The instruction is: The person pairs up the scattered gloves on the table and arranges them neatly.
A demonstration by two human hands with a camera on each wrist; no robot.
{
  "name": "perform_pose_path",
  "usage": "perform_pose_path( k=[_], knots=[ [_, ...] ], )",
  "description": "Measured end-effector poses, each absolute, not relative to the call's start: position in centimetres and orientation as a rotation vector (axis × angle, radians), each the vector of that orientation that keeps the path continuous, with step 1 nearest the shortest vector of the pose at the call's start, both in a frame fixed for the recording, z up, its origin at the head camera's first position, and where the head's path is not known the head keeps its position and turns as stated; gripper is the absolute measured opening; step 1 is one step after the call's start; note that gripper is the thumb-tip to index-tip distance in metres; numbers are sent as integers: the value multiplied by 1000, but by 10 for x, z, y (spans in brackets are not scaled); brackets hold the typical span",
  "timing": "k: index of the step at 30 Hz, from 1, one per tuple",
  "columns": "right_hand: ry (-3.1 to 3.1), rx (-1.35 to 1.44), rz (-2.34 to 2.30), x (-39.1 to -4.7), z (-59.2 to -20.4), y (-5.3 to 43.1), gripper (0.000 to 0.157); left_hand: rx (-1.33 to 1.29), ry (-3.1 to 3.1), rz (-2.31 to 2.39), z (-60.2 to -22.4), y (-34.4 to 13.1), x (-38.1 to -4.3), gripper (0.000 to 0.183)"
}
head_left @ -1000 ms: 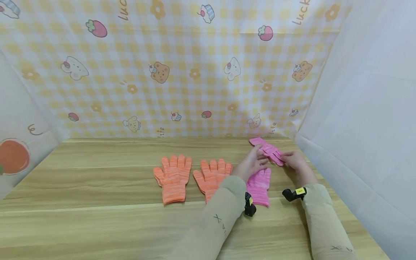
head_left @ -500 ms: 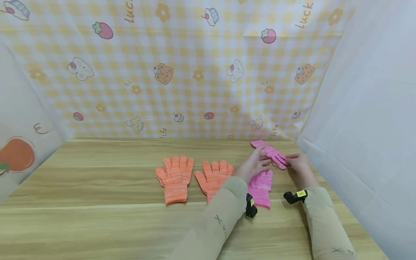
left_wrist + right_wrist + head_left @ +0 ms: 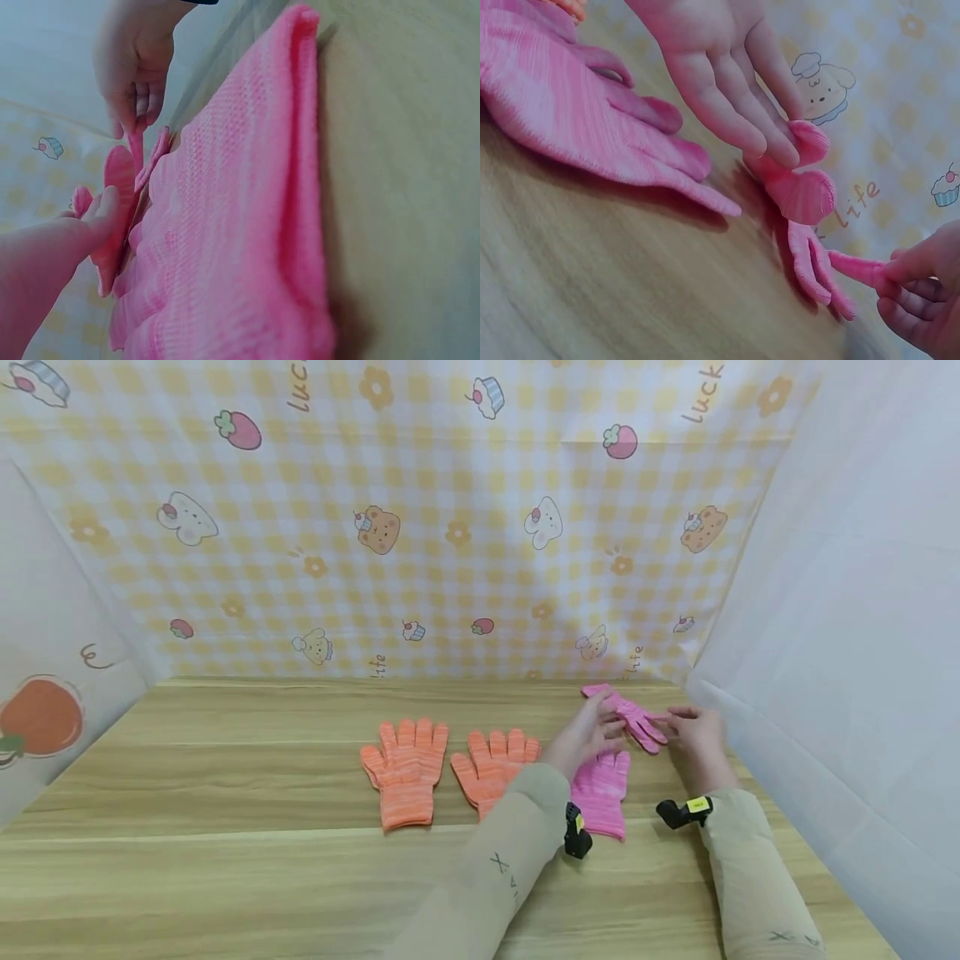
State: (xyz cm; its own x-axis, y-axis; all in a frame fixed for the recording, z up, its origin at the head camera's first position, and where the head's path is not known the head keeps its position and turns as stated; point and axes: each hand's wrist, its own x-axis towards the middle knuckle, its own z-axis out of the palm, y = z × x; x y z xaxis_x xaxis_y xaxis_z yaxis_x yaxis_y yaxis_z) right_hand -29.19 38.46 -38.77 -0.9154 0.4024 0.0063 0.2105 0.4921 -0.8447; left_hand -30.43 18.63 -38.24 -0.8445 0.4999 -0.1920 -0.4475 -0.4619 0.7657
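Note:
A pink knit glove [image 3: 633, 718] lies slanted at the back right of the table. My right hand [image 3: 697, 735] pinches one of its fingers, drawn out taut in the right wrist view. My left hand [image 3: 588, 735] holds the other end of this glove, part of which sticks up between the fingers and thumb, as the right wrist view shows. Below the left hand a second pink glove [image 3: 602, 793] lies flat, fingers pointing away. Its open cuff fills much of the left wrist view. The left forearm and hand hide part of it.
Two orange gloves lie to the left: one orange glove [image 3: 405, 777] fully visible, another orange glove [image 3: 491, 772] partly behind the left sleeve [image 3: 495, 852]. A checked cloth [image 3: 450, 568] hangs along the table's back edge, and a white sheet [image 3: 840, 652] borders the right side.
My right hand has shifted slightly right, moving its grip to the glove's outermost finger and spreading it from the others. The left hand has stayed nearly in place.

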Motion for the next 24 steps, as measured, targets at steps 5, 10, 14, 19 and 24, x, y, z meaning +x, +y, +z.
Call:
perform_pose_path(
  k=[5, 10, 14, 19, 24],
  knots=[
    [-2510, -457, 1326, -289, -380, 382, 35, 116, 1185, 2321, -378, 185, -306, 69],
    [-2470, -423, 1287, -286, -374, 380, 34, 140, 1201, 2331, -374, 181, -304, 68],
    [-2426, -380, 1257, -286, -370, 379, 31, 149, 1232, 2332, -371, 179, -302, 64],
    [-2366, -298, 1233, -286, -363, 376, 28, 139, 1354, 2346, -366, 177, -299, 47],
    [-2377, -229, 1236, -284, -356, 372, 30, 66, 1581, 2354, -363, 176, -295, 25]
  ],
)
